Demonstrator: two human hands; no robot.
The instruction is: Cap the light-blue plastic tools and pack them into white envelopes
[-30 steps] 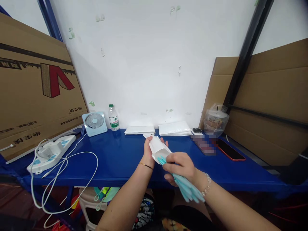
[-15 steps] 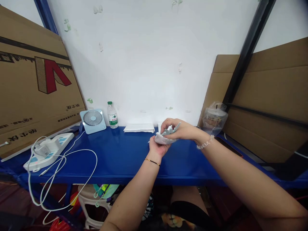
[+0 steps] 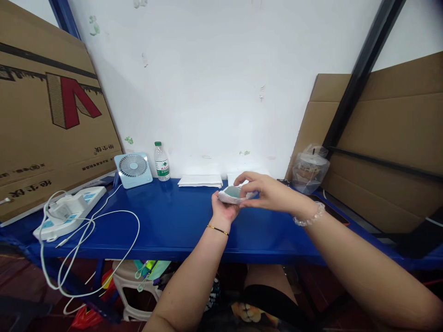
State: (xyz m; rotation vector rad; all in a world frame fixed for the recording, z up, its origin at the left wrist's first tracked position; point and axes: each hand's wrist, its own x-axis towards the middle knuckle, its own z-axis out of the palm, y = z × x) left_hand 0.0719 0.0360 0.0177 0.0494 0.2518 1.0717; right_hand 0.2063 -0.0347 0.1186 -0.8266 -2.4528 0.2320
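Above the blue table [image 3: 166,226], my left hand [image 3: 224,210] is closed around a small, soft-looking white piece with a pale green inner side [image 3: 234,192]. Its exact kind I cannot make out. My right hand [image 3: 261,191] comes in from the right with bent fingers, thumb and fingertips pinching the right edge of the same piece. The fingers partly hide it. Behind the hands, flat folded white sheets [image 3: 200,180] lie against the wall, and more white sheets [image 3: 231,176] are partly covered by my right hand.
At the left stand a light blue fan [image 3: 133,170], a water bottle [image 3: 161,161] and a power strip [image 3: 71,213] with loose white cables. To the right are a plastic-wrapped cup [image 3: 309,169] and a dark phone-like slab [image 3: 328,210]. Cardboard panels [image 3: 391,152] flank both sides.
My right hand has shifted slightly right and its fingers have loosened somewhat. The piece, crumpled upward before, now lies flatter and shows a smooth pale green area. The view has moved slightly.
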